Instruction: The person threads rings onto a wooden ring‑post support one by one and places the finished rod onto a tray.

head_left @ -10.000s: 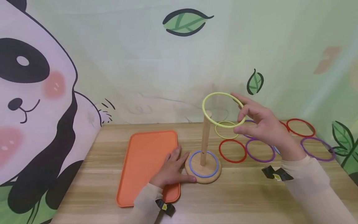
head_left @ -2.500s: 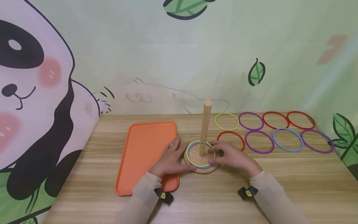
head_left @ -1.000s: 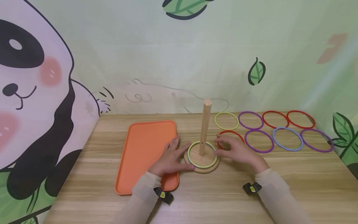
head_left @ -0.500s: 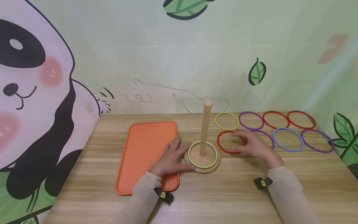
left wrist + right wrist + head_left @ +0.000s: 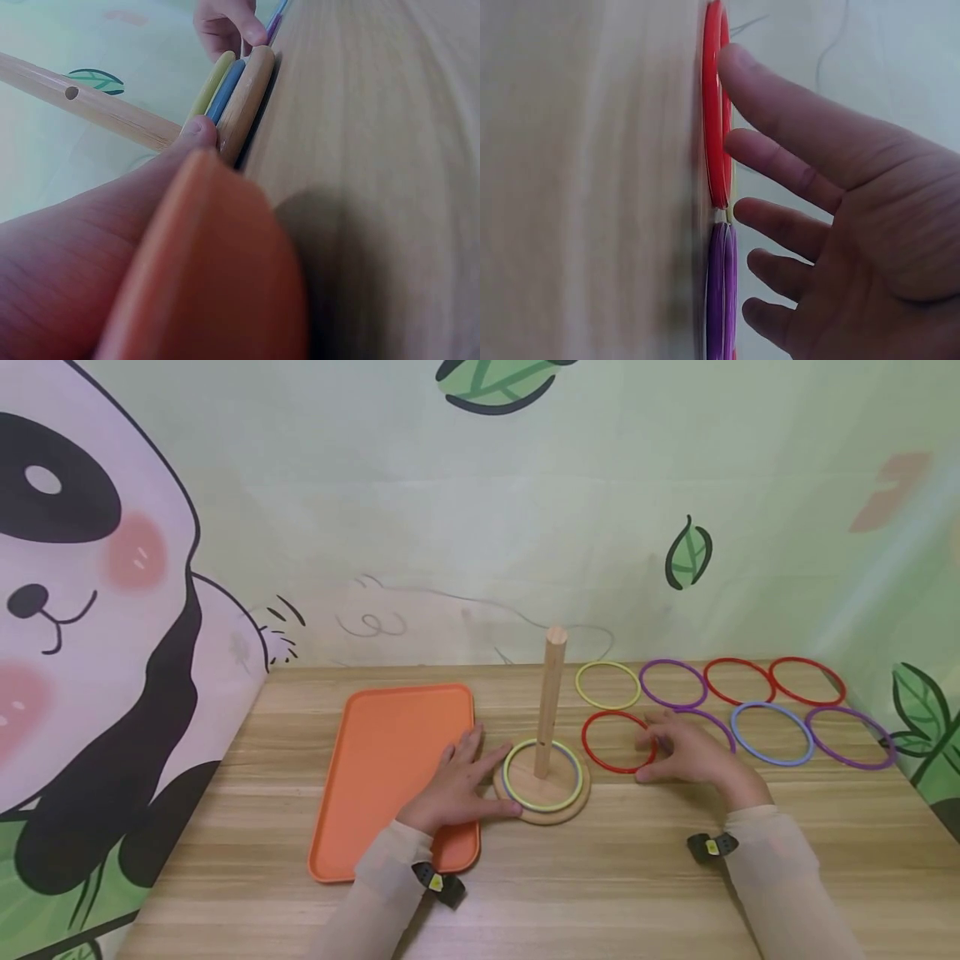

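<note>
One red ring [image 5: 584, 740] lies at nine o'clock from the right hand [image 5: 693, 757].
That hand is loosely parted; the left hand [image 5: 457, 789], splayed, has the base [image 5: 552, 788] at three o'clock, by its thumb.

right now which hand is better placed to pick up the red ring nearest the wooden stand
The right hand, I'd say: it is open beside that red ring. The left hand has the wooden stand between it and that ring.

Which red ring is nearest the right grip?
The front-row red ring, beside the wooden peg base; the other two red rings lie in the back row, farther right.
</note>
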The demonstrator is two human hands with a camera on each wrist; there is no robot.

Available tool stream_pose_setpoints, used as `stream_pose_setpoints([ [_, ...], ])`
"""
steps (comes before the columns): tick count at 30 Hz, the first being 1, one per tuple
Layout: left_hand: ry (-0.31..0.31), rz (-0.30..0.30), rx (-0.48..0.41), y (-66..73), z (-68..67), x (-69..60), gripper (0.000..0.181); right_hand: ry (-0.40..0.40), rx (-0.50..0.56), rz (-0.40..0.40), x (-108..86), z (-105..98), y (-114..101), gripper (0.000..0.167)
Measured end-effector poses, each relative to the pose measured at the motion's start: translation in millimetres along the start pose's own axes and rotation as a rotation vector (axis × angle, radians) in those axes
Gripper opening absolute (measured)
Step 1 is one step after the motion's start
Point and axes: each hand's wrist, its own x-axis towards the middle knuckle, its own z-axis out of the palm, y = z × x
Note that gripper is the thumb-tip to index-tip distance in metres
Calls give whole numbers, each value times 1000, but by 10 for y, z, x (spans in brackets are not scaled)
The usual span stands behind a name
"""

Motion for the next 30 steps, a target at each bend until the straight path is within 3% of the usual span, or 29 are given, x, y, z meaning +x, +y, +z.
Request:
stream_pose_setpoints([
  [12,7,-3,14,-1,12,0,98,-4,2,11,3,12,27,32],
  [30,13,-1,1,-7,9,-9,98,1,5,28,21,61,8,29],
])
